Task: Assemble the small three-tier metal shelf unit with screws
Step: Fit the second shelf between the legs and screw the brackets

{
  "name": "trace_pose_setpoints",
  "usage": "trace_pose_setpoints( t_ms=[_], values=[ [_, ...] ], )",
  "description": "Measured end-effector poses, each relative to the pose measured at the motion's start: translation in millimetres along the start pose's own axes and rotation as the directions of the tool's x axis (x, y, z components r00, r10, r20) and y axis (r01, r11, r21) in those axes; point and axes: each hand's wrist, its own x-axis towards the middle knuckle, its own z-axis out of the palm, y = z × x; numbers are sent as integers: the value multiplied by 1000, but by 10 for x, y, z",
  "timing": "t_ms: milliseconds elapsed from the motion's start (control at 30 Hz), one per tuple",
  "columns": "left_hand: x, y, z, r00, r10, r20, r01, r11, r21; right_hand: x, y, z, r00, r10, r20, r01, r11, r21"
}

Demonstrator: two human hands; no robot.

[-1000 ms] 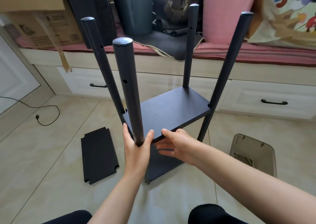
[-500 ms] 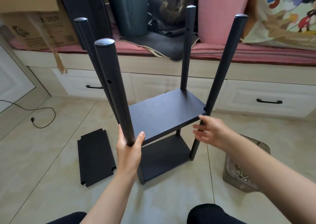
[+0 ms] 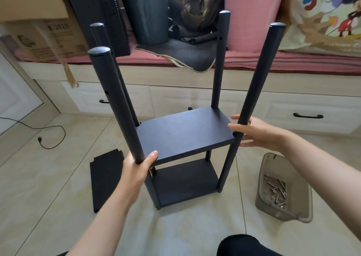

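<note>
A dark metal shelf unit [image 3: 183,136] stands on the tiled floor, with two shelf boards fitted between several upright round posts. My left hand [image 3: 139,165] is closed around the near-left post [image 3: 115,103] at the level of the upper board. My right hand [image 3: 256,131] curls around the near-right post [image 3: 256,87] just above that board's corner, fingers partly spread. A third loose shelf board [image 3: 106,179] lies flat on the floor to the left. A translucent grey tub [image 3: 273,162] at the right holds several silver screws [image 3: 277,191].
A low bench with white drawers [image 3: 304,117] and a pink cushion runs across the back, carrying cardboard boxes [image 3: 45,38], a dark bin and cushions. A black cable [image 3: 48,136] lies on the floor at the left. My dark-clad knee [image 3: 246,246] shows at the bottom.
My right hand left the front edge of the upper board and moved right to the near-right post. The left hand kept its hold on the near-left post; the unit turned slightly.
</note>
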Motion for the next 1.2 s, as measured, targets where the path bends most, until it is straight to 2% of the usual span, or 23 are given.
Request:
trace_pose_setpoints(
  t_ms=[67,133,233,333,400,467,600,767,933,1067,1133,1200],
  values=[
    [65,52,-103,996,13,90,-17,999,35,-48,23,30,999,-24,45,28,996,-89],
    [203,134,-228,970,45,240,-70,993,97,-113,30,58,991,-62,116,75,991,-115],
    [444,259,-415,914,-15,406,-69,979,192,-219,-18,111,964,-66,257,102,986,-130],
    [611,282,-507,882,-104,460,8,979,206,-299,-44,173,938,-36,344,97,982,-160],
    [670,259,-507,883,-125,453,37,980,198,-340,-35,221,944,-34,329,84,987,-140],
    [682,238,-468,914,-132,384,78,985,152,-372,-6,274,957,-41,287,74,991,-107],
    [641,133,-437,949,-148,277,171,984,-59,-444,56,353,975,-56,217,73,995,-71],
    [647,80,-435,957,-133,259,155,986,-67,-518,49,381,976,-49,212,64,996,-61],
    [651,-3,-303,998,-10,59,12,1000,-28,-514,45,418,981,-64,185,83,992,-96],
    [595,-2,-249,996,-77,41,77,997,-8,-519,49,452,985,-83,151,102,988,-117],
    [476,-24,-137,970,-154,-188,155,988,-10,-519,51,457,985,-82,150,95,992,-84],
    [239,-30,75,828,-332,-452,321,941,-102,-532,47,458,986,-63,157,71,997,-42]
  ],
)
